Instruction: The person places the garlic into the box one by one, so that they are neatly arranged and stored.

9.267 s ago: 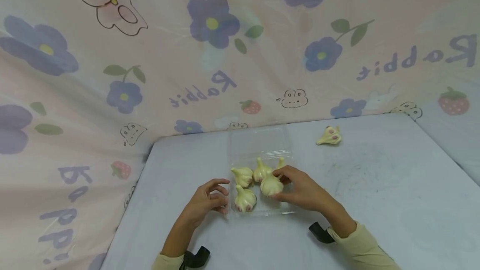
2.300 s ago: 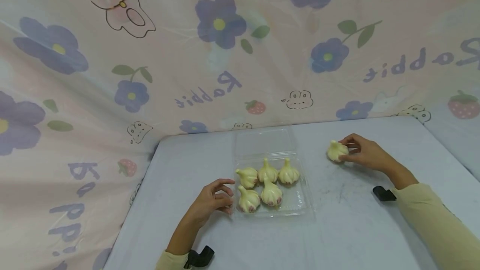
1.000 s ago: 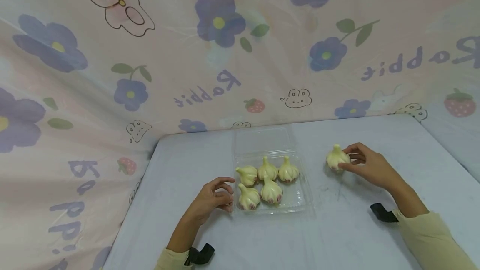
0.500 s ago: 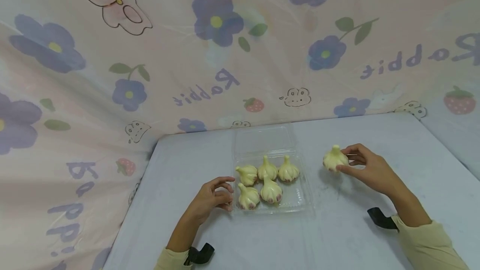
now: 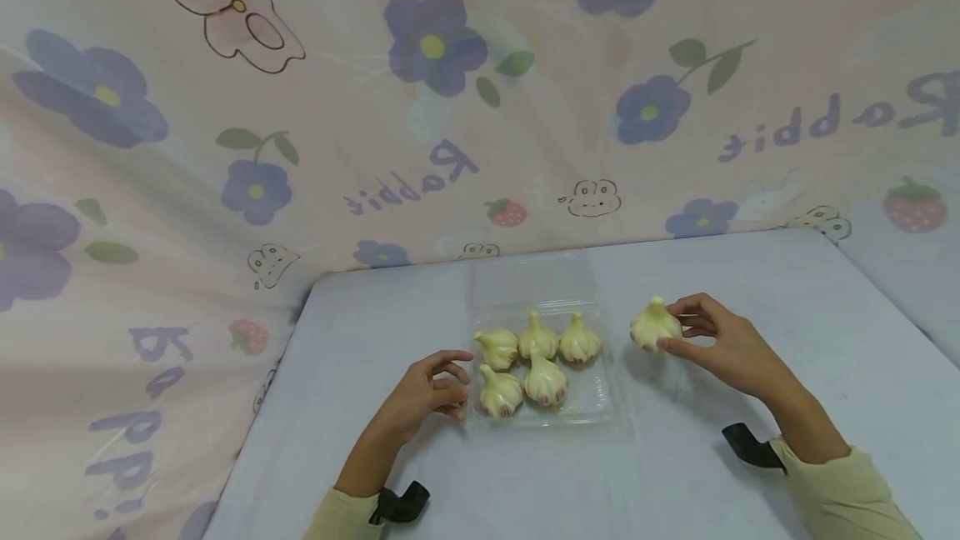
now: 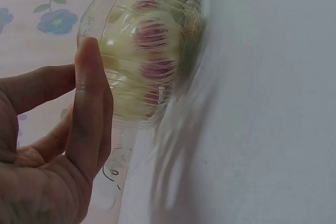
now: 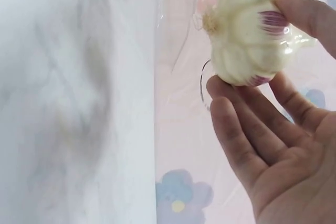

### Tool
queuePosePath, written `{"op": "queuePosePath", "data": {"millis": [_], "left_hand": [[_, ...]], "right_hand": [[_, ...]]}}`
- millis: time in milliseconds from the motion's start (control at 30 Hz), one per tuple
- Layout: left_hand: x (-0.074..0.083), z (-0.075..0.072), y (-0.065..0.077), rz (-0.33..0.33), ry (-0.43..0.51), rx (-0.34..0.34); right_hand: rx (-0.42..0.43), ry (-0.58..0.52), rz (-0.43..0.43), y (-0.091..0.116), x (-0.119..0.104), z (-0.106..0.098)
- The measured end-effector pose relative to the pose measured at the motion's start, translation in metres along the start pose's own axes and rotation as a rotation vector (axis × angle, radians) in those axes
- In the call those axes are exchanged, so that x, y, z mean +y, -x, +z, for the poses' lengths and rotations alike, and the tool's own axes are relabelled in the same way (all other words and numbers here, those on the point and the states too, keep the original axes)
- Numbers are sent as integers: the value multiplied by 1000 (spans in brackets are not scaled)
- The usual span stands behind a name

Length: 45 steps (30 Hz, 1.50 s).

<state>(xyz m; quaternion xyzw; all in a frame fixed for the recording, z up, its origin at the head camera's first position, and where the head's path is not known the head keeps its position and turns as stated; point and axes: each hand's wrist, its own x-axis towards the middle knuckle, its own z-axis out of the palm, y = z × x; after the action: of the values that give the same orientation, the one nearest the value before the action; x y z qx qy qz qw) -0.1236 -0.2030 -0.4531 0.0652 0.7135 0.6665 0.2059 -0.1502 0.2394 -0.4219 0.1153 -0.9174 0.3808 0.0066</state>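
Raised over the table to the right of a clear plastic clamshell box (image 5: 588,397), a cream garlic bulb (image 5: 654,326) is pinched between the thumb and fingers of my right hand (image 5: 723,348). In the right wrist view, purple streaks and a root tuft show on this held garlic bulb (image 7: 249,35), its stem pointing away from the box. My left hand (image 5: 422,394) rests at the box's left side, fingers loosely bent. The left wrist view has its fingertip (image 6: 89,56) against the box wall. Several garlic bulbs (image 5: 546,380) sit in the box in two rows.
The box's lid (image 5: 532,277) lies folded open toward the back. A white cloth covers the table (image 5: 750,273). Behind it hangs a patterned curtain (image 5: 525,148). Each wrist carries a black mount (image 5: 750,446).
My right hand has lifted the garlic bulb from the table's right side and moved it left, toward the box. Earlier, it set another bulb inside. The left hand stays by the box.
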Motion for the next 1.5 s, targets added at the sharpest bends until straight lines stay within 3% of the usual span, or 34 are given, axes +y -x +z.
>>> {"op": "queuePosePath", "data": {"millis": [667, 1500], "left_hand": [[-4, 1, -4, 1, 5, -3], [-4, 1, -3, 12, -13, 0]], "right_hand": [[-77, -82, -89, -5, -28, 31], [-99, 52, -235, -1, -40, 63]]}}
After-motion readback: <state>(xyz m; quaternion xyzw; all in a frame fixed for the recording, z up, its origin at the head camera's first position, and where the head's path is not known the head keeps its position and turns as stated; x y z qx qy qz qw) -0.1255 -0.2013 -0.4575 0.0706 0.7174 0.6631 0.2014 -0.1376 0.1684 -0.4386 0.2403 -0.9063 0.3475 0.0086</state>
